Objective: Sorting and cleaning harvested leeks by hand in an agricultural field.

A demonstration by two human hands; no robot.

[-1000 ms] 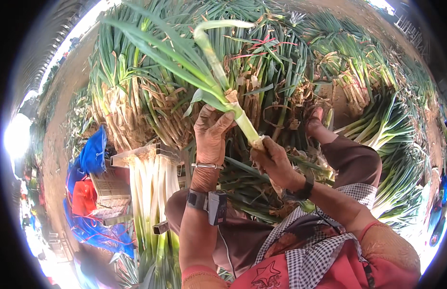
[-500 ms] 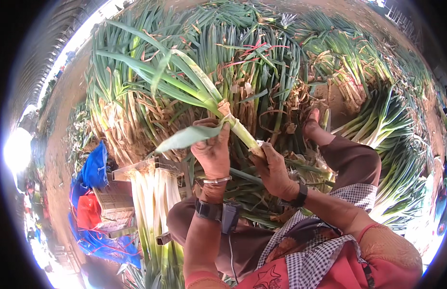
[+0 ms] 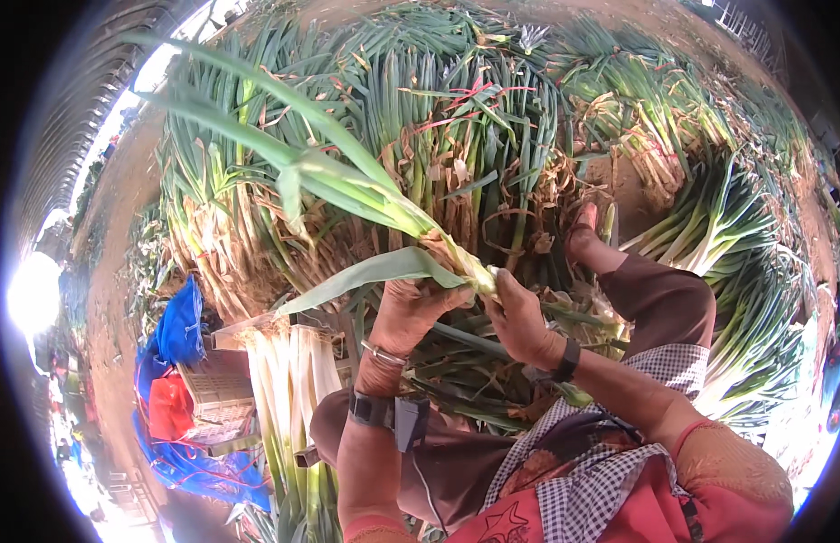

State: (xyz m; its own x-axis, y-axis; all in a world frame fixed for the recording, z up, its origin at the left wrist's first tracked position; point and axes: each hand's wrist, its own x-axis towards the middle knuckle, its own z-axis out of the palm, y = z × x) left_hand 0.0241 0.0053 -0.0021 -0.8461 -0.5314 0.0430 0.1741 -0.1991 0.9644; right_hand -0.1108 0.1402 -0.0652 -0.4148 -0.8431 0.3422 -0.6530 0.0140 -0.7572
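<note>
A long green onion point(image 3: 403, 215) slants in front of me, its leaves reaching up to the far left. My right hand point(image 3: 521, 324) pinches its white lower end. Close beside it, my left hand point(image 3: 418, 312) is closed on an outer leaf point(image 3: 370, 274) peeled away from the stalk, whose green tip hangs to the left. Both hands nearly meet at the base of the onion, and the root end is hidden by the fingers. Left of my left forearm, pale cleaned green onions point(image 3: 293, 376) lie side by side in a holder with a flat end plate point(image 3: 248, 333).
Bundles of untrimmed green onions point(image 3: 438, 136) stand across the far side, some tied with red string. More onions point(image 3: 745, 244) lie in a heap at right. A plastic crate point(image 3: 223, 385) with blue sheeting point(image 3: 177, 321) and a red bag point(image 3: 170, 407) is at left. Stripped leaves point(image 3: 465, 380) cover the ground between my legs.
My left hand has moved down the stalk toward my right hand, pulling the outer leaf along. The onion has tilted flatter, its leafy end swinging left.
</note>
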